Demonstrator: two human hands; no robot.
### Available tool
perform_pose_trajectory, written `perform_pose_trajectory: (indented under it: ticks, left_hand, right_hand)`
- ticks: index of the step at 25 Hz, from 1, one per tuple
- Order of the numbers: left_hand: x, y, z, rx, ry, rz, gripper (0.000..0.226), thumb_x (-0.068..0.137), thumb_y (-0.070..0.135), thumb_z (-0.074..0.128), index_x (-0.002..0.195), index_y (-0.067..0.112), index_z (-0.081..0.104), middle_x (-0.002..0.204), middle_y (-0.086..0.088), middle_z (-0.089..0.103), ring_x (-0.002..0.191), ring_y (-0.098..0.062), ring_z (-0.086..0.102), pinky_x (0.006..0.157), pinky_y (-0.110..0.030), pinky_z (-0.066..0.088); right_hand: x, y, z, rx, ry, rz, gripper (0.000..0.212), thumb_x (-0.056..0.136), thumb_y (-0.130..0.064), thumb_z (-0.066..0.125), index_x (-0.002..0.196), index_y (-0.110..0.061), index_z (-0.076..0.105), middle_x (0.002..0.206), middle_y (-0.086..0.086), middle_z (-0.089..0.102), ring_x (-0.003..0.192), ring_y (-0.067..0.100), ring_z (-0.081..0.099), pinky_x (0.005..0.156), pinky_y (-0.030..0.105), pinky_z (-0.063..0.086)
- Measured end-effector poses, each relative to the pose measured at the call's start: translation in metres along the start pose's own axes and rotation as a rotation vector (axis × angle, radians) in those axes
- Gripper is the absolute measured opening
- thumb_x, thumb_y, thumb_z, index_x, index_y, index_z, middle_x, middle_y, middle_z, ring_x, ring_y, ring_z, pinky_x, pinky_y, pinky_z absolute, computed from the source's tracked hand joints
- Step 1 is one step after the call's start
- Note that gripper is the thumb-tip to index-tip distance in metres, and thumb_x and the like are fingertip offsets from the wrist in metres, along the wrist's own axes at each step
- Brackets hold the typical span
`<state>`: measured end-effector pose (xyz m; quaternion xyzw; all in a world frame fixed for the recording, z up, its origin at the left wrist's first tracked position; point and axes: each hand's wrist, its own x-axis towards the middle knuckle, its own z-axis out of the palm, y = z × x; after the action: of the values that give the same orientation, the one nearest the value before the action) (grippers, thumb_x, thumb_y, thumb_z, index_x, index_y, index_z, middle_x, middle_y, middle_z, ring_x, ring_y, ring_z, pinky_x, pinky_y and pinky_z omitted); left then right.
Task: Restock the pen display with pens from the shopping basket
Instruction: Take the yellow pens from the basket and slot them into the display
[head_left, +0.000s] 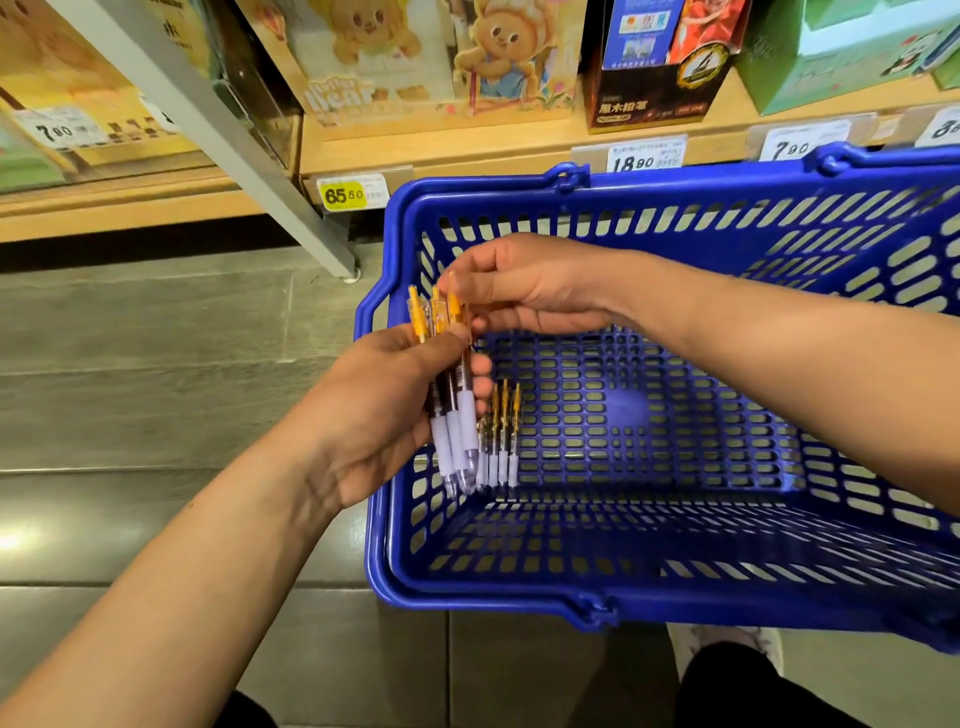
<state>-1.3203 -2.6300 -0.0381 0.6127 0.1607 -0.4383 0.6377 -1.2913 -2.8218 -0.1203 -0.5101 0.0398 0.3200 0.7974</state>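
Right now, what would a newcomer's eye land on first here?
The big blue shopping basket fills the right side. At its left rim, the left hand grips a bunch of orange-capped pens while the right hand pinches their tops; a few more pens lie in the basket just below.

A: Held pens (451, 395): three, orange clickers up, dark barrels, pale grips, tips down. Bunched in the left hand (379, 415); the right hand (524, 291) pinches their tops.

B: Basket pens (501, 436): a few, same type, side by side on the floor of the blue shopping basket (649, 577), at its left end.
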Motion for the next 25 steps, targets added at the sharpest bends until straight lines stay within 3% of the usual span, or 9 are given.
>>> perform_pose_trajectory:
  ticks: [2, 5, 8, 12, 15, 17, 21, 23, 25]
  left_hand:
    - [-0.001, 0.002, -0.001, 0.008, -0.013, -0.001, 0.011, 0.101, 0.013, 0.058, 0.103, 0.005, 0.065, 0.076, -0.008, 0.069, 0.064, -0.016, 0.065, 0.062, -0.028, 0.060]
    - [-0.003, 0.001, -0.003, 0.016, -0.012, -0.018, 0.008, 0.100, 0.010, 0.060, 0.105, 0.005, 0.062, 0.074, -0.008, 0.068, 0.063, -0.016, 0.064, 0.061, -0.028, 0.059]
    - [-0.004, 0.000, -0.006, 0.015, -0.025, -0.023, 0.007, 0.098, 0.006, 0.060, 0.105, 0.005, 0.058, 0.074, -0.007, 0.067, 0.061, -0.016, 0.063, 0.060, -0.027, 0.058]
    - [-0.002, 0.000, -0.010, 0.026, -0.037, -0.003, 0.007, 0.094, 0.008, 0.065, 0.099, 0.005, 0.061, 0.073, -0.006, 0.063, 0.061, -0.014, 0.062, 0.059, -0.024, 0.057]
    - [-0.001, -0.002, -0.009, 0.032, -0.059, -0.001, 0.017, 0.083, 0.019, 0.074, 0.094, 0.009, 0.065, 0.072, -0.003, 0.061, 0.060, -0.012, 0.060, 0.060, -0.022, 0.058]
    - [0.000, -0.002, -0.009, 0.023, -0.066, 0.000, 0.021, 0.079, 0.022, 0.076, 0.094, 0.010, 0.068, 0.074, -0.003, 0.063, 0.061, -0.011, 0.061, 0.061, -0.021, 0.059]
    - [0.003, -0.001, -0.004, 0.002, -0.037, 0.003, 0.012, 0.090, 0.020, 0.069, 0.093, 0.008, 0.071, 0.076, -0.006, 0.071, 0.067, -0.015, 0.069, 0.064, -0.025, 0.061]
    - [0.003, -0.002, 0.000, 0.009, 0.002, 0.020, 0.010, 0.096, 0.016, 0.065, 0.098, 0.008, 0.070, 0.083, -0.009, 0.076, 0.073, -0.018, 0.074, 0.068, -0.029, 0.063]
    - [0.005, -0.004, 0.002, 0.042, 0.060, 0.064, 0.011, 0.102, 0.014, 0.059, 0.107, 0.007, 0.066, 0.097, -0.012, 0.079, 0.086, -0.022, 0.076, 0.074, -0.033, 0.065]
  right_hand:
    - [0.004, 0.012, -0.005, 0.100, 0.079, 0.046, 0.027, 0.099, -0.032, 0.059, 0.104, -0.007, 0.067, 0.091, 0.006, 0.076, 0.083, 0.015, 0.074, 0.072, 0.021, 0.059]
    - [0.014, 0.054, -0.022, -0.421, 0.311, 0.279, 0.028, 0.100, -0.027, 0.058, 0.117, -0.005, 0.065, 0.115, 0.015, 0.071, 0.102, 0.028, 0.071, 0.091, 0.036, 0.059]
    - [0.017, 0.103, -0.027, -0.896, 0.386, 0.483, 0.027, 0.099, -0.023, 0.062, 0.121, -0.007, 0.065, 0.120, 0.016, 0.067, 0.104, 0.025, 0.067, 0.096, 0.040, 0.056]
    - [0.022, 0.131, -0.020, -1.155, 0.422, 0.475, 0.035, 0.095, -0.035, 0.067, 0.121, -0.011, 0.063, 0.117, 0.007, 0.065, 0.108, 0.023, 0.063, 0.094, 0.035, 0.055]
    - [0.025, 0.131, -0.024, -0.989, 0.467, 0.454, 0.032, 0.090, -0.031, 0.075, 0.115, -0.016, 0.064, 0.108, 0.002, 0.065, 0.095, 0.015, 0.065, 0.073, 0.022, 0.055]
    - [0.025, 0.131, -0.029, -0.688, 0.468, 0.451, 0.031, 0.086, -0.022, 0.079, 0.112, -0.015, 0.064, 0.104, 0.003, 0.069, 0.087, 0.010, 0.068, 0.064, 0.015, 0.055]
    - [0.013, 0.105, -0.046, -0.305, 0.392, 0.324, 0.034, 0.085, -0.011, 0.077, 0.117, -0.003, 0.068, 0.116, 0.012, 0.072, 0.104, 0.019, 0.072, 0.094, 0.031, 0.058]
    - [0.002, 0.079, -0.056, -0.214, 0.275, 0.249, 0.032, 0.090, -0.015, 0.071, 0.119, -0.004, 0.068, 0.117, 0.008, 0.073, 0.109, 0.018, 0.070, 0.097, 0.029, 0.055]
    - [-0.010, 0.049, -0.059, -0.119, 0.138, 0.204, 0.028, 0.090, -0.020, 0.068, 0.115, -0.008, 0.070, 0.107, 0.005, 0.074, 0.098, 0.013, 0.071, 0.088, 0.022, 0.057]
